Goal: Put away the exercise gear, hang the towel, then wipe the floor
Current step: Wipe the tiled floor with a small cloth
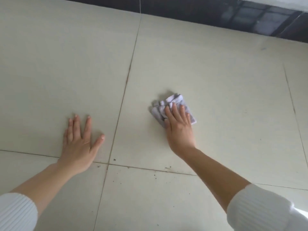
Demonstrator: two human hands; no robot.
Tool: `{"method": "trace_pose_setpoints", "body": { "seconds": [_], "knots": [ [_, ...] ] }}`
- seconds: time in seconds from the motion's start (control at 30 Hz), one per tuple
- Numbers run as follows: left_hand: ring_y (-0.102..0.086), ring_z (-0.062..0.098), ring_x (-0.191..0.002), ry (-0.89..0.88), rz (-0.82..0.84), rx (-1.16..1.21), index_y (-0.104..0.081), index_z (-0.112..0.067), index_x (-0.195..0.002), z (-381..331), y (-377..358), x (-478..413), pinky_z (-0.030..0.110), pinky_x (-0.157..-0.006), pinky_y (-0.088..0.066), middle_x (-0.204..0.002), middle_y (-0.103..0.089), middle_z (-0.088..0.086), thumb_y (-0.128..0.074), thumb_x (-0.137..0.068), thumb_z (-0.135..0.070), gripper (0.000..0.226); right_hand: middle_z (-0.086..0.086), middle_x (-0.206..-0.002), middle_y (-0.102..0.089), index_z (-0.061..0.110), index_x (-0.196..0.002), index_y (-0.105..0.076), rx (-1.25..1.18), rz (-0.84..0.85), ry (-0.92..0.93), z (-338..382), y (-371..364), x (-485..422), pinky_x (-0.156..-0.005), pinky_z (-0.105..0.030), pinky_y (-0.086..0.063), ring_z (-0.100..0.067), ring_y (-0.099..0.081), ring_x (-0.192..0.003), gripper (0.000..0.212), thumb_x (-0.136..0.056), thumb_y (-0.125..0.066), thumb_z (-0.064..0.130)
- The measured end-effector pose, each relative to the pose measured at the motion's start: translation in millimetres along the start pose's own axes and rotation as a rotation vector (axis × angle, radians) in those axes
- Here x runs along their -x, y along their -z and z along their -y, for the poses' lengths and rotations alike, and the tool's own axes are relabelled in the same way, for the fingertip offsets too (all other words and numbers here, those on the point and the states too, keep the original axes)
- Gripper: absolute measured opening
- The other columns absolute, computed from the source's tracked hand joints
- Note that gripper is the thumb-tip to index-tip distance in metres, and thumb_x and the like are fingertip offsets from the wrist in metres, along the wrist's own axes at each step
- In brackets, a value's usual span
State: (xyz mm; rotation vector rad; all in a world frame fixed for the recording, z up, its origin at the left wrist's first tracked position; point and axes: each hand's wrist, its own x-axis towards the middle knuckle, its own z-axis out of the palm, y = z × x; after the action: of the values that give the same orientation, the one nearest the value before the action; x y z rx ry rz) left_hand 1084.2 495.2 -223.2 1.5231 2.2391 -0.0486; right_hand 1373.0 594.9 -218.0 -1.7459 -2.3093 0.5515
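A crumpled pale lilac-grey cloth (170, 104) lies on the cream tiled floor (216, 80), right of the middle. My right hand (179, 127) presses flat on top of the cloth, fingers together, covering its near half. My left hand (80, 144) rests palm down on the bare tile to the left, fingers spread, holding nothing. Both arms wear white ribbed sleeves pushed up the forearm.
Dark specks of dirt (166, 167) lie along the grout line near my wrists. A dark glossy skirting (200, 10) runs along the far edge of the floor. Grout lines divide the large tiles.
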Motion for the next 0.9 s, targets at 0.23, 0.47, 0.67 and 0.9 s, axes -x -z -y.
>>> {"method": "trace_pose_setpoints", "body": {
  "seconds": [0.23, 0.47, 0.67, 0.9],
  "knots": [
    [0.031, 0.015, -0.141, -0.07, 0.11, -0.066, 0.021, -0.026, -0.148, 11.0, 18.5, -1.4, 0.033, -0.117, 0.011, -0.154, 0.032, 0.003, -0.007, -0.085, -0.069, 0.081, -0.005, -0.155, -0.03, 0.014, -0.143, -0.042, 0.018, 0.402, 0.974, 50.1, -45.0, 84.5, -0.121, -0.04, -0.009, -0.026, -0.014, -0.147, 0.044, -0.1, -0.041, 0.022],
    [0.022, 0.019, -0.145, 0.02, 0.028, -0.081, 0.014, -0.028, -0.151, 39.1, 31.2, -13.0, 0.035, -0.12, 0.006, -0.157, 0.024, 0.009, -0.005, -0.087, -0.067, 0.078, -0.01, -0.151, -0.036, 0.01, -0.143, -0.042, 0.26, 0.17, 0.637, 0.5, -2.5, -38.1, -0.114, -0.044, -0.029, -0.029, -0.033, -0.14, 0.064, -0.083, -0.065, 0.014],
    [0.01, 0.029, -0.147, 0.01, -0.172, -0.163, -0.003, -0.021, -0.154, 42.1, 45.4, -91.8, 0.04, -0.119, 0.003, -0.159, 0.008, 0.019, 0.0, -0.08, -0.072, 0.09, 0.004, -0.161, -0.007, 0.02, -0.153, -0.012, 0.283, 0.076, 0.012, -69.8, 46.4, -88.6, -0.119, -0.033, -0.01, -0.017, -0.004, -0.148, 0.051, -0.105, -0.025, 0.029],
    [-0.006, 0.025, -0.149, -0.137, -0.253, -0.088, -0.018, -0.019, -0.153, 49.3, 49.1, -126.3, 0.042, -0.12, -0.011, -0.16, -0.009, 0.015, -0.022, -0.086, -0.063, 0.08, -0.007, -0.16, -0.016, 0.017, -0.152, -0.021, 0.139, -0.091, -0.344, -16.7, 16.7, -168.6, -0.119, -0.043, -0.007, -0.031, -0.004, -0.147, 0.049, -0.104, -0.02, 0.027]
  ]
}}
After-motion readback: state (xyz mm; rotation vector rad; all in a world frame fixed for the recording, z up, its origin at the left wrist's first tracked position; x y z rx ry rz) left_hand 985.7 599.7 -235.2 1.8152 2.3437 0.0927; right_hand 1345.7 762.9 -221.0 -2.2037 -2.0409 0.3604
